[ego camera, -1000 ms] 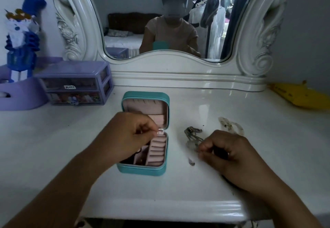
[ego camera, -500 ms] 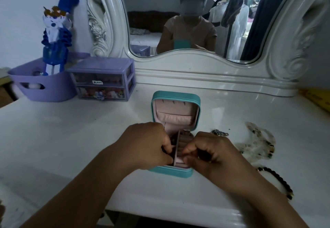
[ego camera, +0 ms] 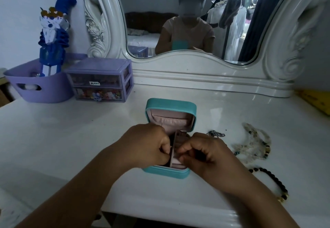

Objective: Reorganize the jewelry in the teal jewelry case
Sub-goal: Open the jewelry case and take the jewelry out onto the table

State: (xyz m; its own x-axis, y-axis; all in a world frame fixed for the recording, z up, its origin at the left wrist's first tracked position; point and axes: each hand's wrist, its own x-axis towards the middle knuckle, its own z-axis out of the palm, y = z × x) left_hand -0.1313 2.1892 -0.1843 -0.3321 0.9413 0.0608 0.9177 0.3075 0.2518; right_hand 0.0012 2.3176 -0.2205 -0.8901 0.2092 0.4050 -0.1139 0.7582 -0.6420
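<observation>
The teal jewelry case [ego camera: 170, 105] lies open on the white vanity top, its pink-lined lid standing up. A pink insert [ego camera: 173, 149] is tilted up inside the base. My left hand [ego camera: 148, 145] is curled at the insert's left side and pinches it. My right hand [ego camera: 205, 153] is curled at its right side, with thumb and fingertip pinching its edge. Anything small between those fingertips is hidden. My hands cover most of the base.
Right of the case lie a silver chain piece [ego camera: 216, 134], a pale bead necklace [ego camera: 257, 143] and a black bead bracelet [ego camera: 271, 177]. A purple drawer unit [ego camera: 100, 79], a purple basket [ego camera: 35, 86] with a blue figure [ego camera: 53, 31], and a mirror [ego camera: 187, 22] stand behind.
My right hand has left the jewelry on the table and come to the case, meeting my left hand at the pink insert. The view has shifted so the case sits further right.
</observation>
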